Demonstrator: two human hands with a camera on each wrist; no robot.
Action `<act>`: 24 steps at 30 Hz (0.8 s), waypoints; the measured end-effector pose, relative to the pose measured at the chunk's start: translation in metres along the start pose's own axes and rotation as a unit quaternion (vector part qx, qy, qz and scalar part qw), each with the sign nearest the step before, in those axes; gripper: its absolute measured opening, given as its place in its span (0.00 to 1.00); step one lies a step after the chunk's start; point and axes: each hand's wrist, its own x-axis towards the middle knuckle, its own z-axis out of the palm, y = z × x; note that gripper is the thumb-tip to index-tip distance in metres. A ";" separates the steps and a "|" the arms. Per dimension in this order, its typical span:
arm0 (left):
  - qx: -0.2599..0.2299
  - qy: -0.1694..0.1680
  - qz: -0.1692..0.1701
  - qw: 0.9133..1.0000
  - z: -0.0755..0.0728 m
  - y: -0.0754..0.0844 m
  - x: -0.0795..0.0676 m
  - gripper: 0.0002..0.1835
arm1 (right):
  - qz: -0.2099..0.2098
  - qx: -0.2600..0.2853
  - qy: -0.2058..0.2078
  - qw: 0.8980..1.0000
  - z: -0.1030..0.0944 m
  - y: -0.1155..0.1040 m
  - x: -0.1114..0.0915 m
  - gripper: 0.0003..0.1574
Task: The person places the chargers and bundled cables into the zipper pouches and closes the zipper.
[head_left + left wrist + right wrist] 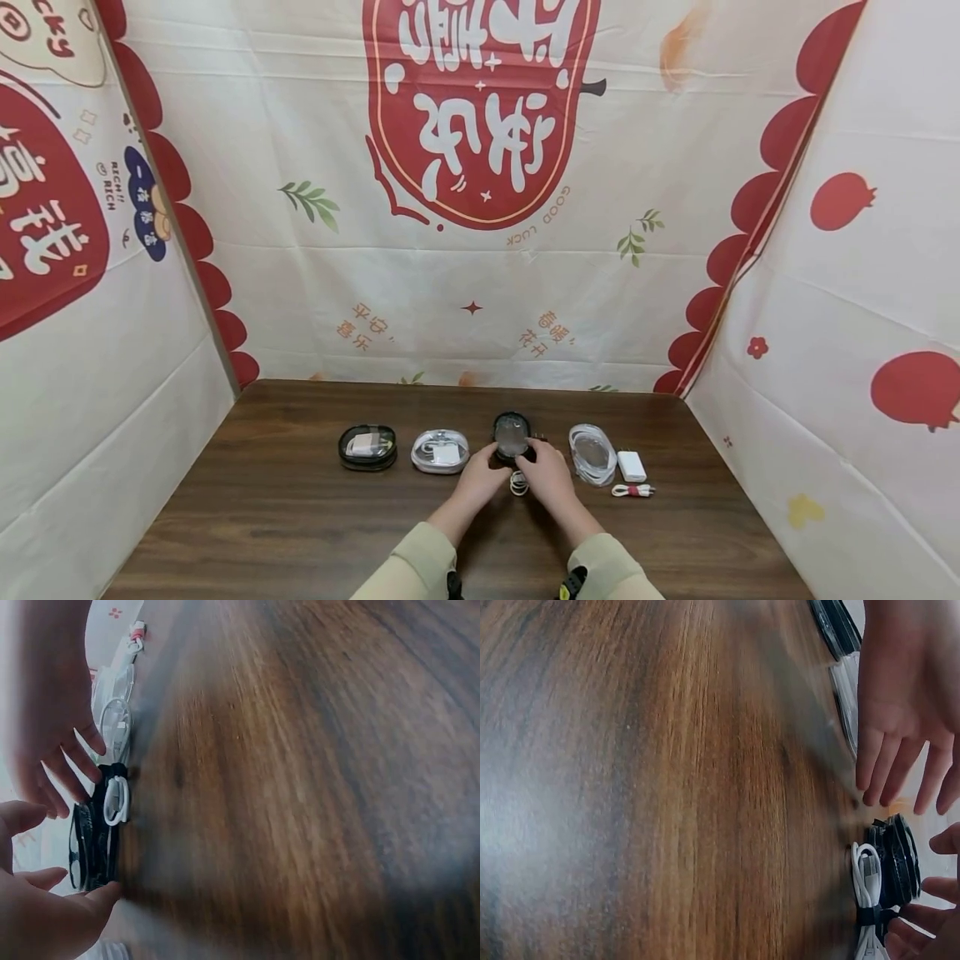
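A black oval case with a clear lid (pixel 512 434) rests on the table between the two hands. My left hand (pixel 483 475) is at its left side, fingers spread; in the left wrist view the left thumb (pixel 103 897) appears to touch the end of the case. On the opposite side is my right hand (pixel 547 475), its fingers loosely extended and close against the case and a black strap. A coiled white cable (pixel 518 483) with that strap lies just in front of the case. Both hands also show in the right wrist view, near the case (pixel 894 859).
Left of the hands sit a black-rimmed case (pixel 367 448) and a clear case (pixel 440 452) with white items inside. To the right are another clear case (pixel 592 455), a white charger block (pixel 632 467) and a white cable with a red tie (pixel 633 491). Printed cloth walls surround the wooden table (pixel 300 533).
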 end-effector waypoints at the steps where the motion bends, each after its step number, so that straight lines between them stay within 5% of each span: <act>1: 0.001 0.001 0.000 1.000 0.001 -0.001 0.000 0.29 | -0.003 -0.001 -0.002 1.000 0.000 -0.001 -0.001 0.27; 11: -0.020 0.021 -0.018 0.999 0.002 -0.004 0.002 0.30 | -0.065 0.016 0.003 0.998 0.003 -0.003 -0.005 0.24; 18: -0.041 0.079 0.040 0.995 -0.002 -0.008 -0.002 0.25 | -0.084 0.034 0.004 0.996 -0.003 -0.009 -0.013 0.23; 24: -0.042 0.110 0.033 0.993 -0.007 -0.005 -0.004 0.21 | -0.079 0.050 0.006 0.996 -0.007 -0.018 -0.025 0.22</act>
